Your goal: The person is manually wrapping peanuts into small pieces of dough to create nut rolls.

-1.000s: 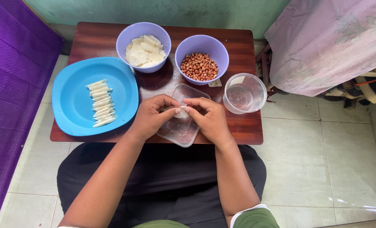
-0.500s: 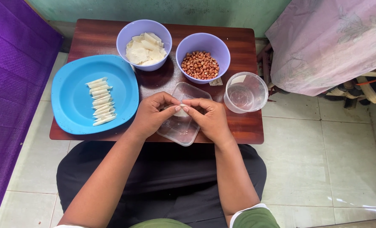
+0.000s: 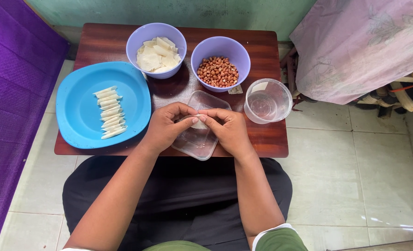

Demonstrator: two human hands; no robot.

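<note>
Fingertips of both hands pinch a small white wrapper piece (image 3: pixel 199 123) over a clear plastic lid (image 3: pixel 198 138).

Left hand (image 3: pixel 165 126) & right hand (image 3: pixel 229 130) meet thumb-to-thumb, fingers curled narrow on the wrapper; what's inside it can't be told. Lid lies flat at table's near edge, partly under both hands, one corner hanging off the edge. At 10 o'clock from the hands: blue plate (image 3: pixel 78 121) w/ a row of thin white rolled sticks (image 3: pixel 109 113). At 11: purple bowl (image 3: pixel 139 44) of white wrapper sheets (image 3: pixel 156 55). At 12–1: second purple bowl (image 3: pixel 206 49) w/ peanuts (image 3: pixel 217 71). At 2, just beside right hand: clear plastic cup (image 3: pixel 267 100), contents unclear. All on dark wooden table (image 3: pixel 109 39). Purple cloth (image 3: pixel 9 93) at 9, pink floral cloth (image 3: pixel 355 44) at 2, tiled floor (image 3: pixel 350 186) at 4.
</note>
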